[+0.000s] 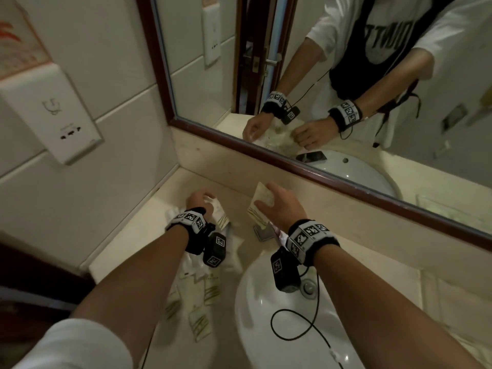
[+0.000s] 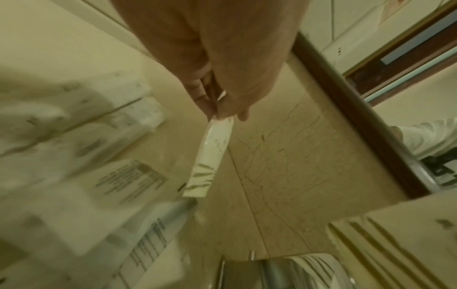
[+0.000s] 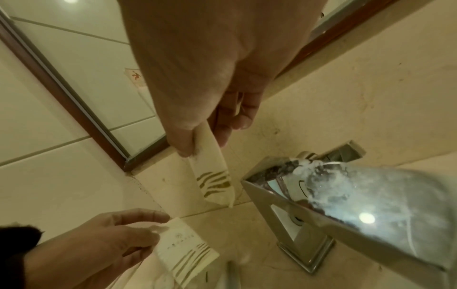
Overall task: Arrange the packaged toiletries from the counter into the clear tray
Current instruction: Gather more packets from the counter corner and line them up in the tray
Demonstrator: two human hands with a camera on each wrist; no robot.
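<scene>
My left hand (image 1: 203, 199) pinches a white packet with olive stripes (image 2: 210, 154) by its top edge, so it hangs over the beige counter (image 1: 149, 235) near the back corner. My right hand (image 3: 197, 144) pinches a second striped packet (image 3: 212, 172) between thumb and fingers, above the counter just left of the faucet. In the right wrist view the left hand's packet (image 3: 183, 252) shows at the bottom left. Several more packets (image 1: 202, 288) lie loose on the counter under my left forearm. I cannot make out the clear tray for certain.
A white basin (image 1: 266, 328) sits below my right arm, with a chrome faucet (image 3: 321, 205) behind it. The framed mirror (image 1: 332, 177) runs along the back. A socket plate (image 1: 53, 115) is on the left wall. A faint rectangular outline (image 1: 452, 302) lies right of the basin.
</scene>
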